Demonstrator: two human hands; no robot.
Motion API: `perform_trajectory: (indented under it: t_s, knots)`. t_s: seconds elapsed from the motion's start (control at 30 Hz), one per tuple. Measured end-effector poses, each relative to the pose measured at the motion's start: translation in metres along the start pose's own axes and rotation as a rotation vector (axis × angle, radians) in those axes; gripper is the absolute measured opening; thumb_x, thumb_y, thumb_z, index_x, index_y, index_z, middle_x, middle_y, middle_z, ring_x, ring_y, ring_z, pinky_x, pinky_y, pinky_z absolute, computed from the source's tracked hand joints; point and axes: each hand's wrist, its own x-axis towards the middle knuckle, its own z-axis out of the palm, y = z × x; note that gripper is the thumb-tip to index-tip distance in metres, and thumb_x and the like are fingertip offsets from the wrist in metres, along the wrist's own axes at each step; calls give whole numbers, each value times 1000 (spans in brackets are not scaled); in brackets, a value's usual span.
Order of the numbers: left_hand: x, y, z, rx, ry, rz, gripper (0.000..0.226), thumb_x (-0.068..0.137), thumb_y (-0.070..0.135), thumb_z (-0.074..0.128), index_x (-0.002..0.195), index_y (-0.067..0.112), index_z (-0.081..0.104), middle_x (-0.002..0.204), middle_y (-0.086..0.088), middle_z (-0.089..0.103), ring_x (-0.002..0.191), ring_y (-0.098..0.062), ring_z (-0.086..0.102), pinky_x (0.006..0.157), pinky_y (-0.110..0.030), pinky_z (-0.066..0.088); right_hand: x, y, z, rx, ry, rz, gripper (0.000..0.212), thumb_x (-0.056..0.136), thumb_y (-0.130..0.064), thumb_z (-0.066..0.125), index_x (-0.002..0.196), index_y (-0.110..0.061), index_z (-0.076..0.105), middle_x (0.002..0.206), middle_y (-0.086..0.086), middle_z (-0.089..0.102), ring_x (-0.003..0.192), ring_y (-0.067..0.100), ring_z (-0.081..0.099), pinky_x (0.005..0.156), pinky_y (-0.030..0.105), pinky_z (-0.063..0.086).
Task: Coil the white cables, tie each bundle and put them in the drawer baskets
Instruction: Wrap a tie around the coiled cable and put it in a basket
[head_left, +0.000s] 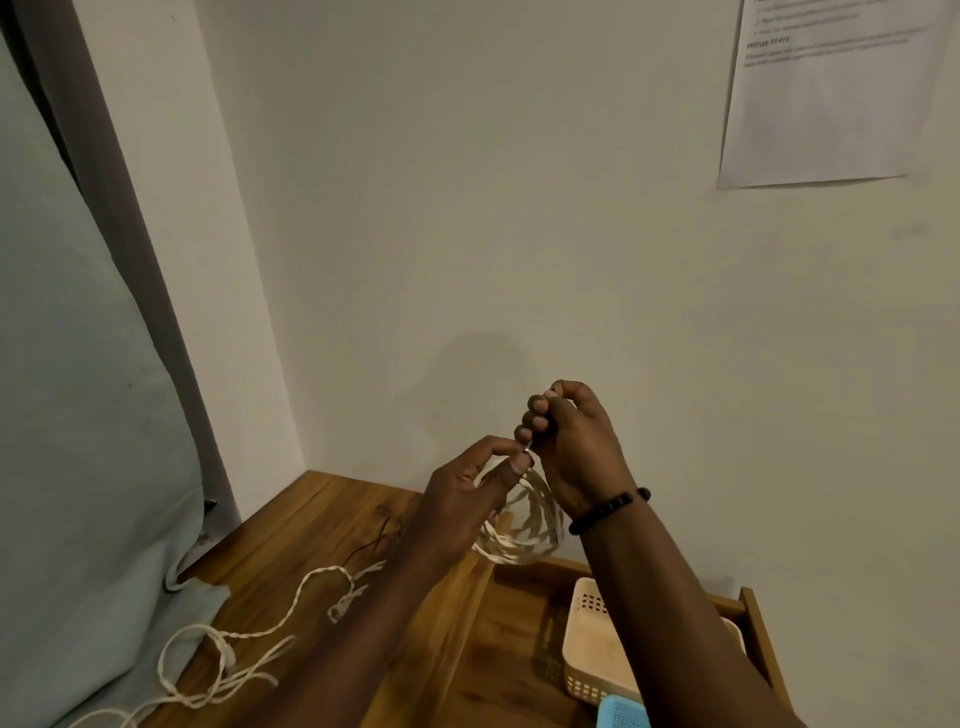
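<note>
Both hands up in front of the wall, above the back edge of the wooden top (322, 525).

Left hand (462, 499): fingers curled, thumb and forefinger pinching the top of the coiled white cable (519, 525). The coil hangs below the hand in several loops, between the two wrists, its lower edge close above the back of the drawer.

Right hand (571, 441): fingers curled tight into a near fist, knuckles toward the wall, held just above and beside the left. It pinches something thin; a small shiny bit (528, 446) shows right where the two hands meet. Can't tell whether that is a cable plug or a tie. Black bead bracelet (608, 509) on the right wrist.

Second white cable (249, 634), uncoiled, lies loose on the wooden top at lower left, trailing onto the pale cloth (78, 467) at the left edge. A thin dark wire (376, 540) lies on the wood near the left forearm.

Open wooden drawer (753, 618) sits under the right forearm. Inside it: a cream slotted basket (592, 649), partly hidden by the arm, and the corner of a blue basket (623, 714) at the bottom edge, touching the cream one. No cable is visible in what shows of either basket.

Printed paper sheet (831, 93) stuck on the wall at upper right, text too blurred to read.
</note>
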Motion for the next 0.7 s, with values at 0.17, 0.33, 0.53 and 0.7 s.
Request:
perform_trajectory:
  t_s: [0.17,0.33,0.53,0.7]
  knots:
    - [-2,1,1,65,-45,49,25,86,49,55,105,36,64,92,16,69,83,-1,65,68,-15,51,13,-5,-8,73,47,101,31,96,7,25,78,-11,42,64,4,42,52,13,34,51,28,35]
    - [-5,-2,1,133,-104,94,32,81,48,64,110,34,60,100,15,69,94,-3,65,75,-16,54,23,8,-23,191,73,273,30,95,6,25,76,-11,41,61,4,41,49,13,33,46,26,36]
    - [-9,-10,8,66,-61,37,48,77,44,72,117,46,46,97,19,67,89,-3,67,71,-18,56,25,14,-35,117,-58,324,23,96,2,32,80,-10,43,63,4,44,54,13,37,54,28,42]
    - [-6,-11,7,103,25,11,32,77,51,62,106,44,49,99,23,63,90,7,63,69,-10,52,24,3,-32,108,-144,188,20,98,-3,38,82,-9,49,68,5,50,58,16,51,63,33,54]
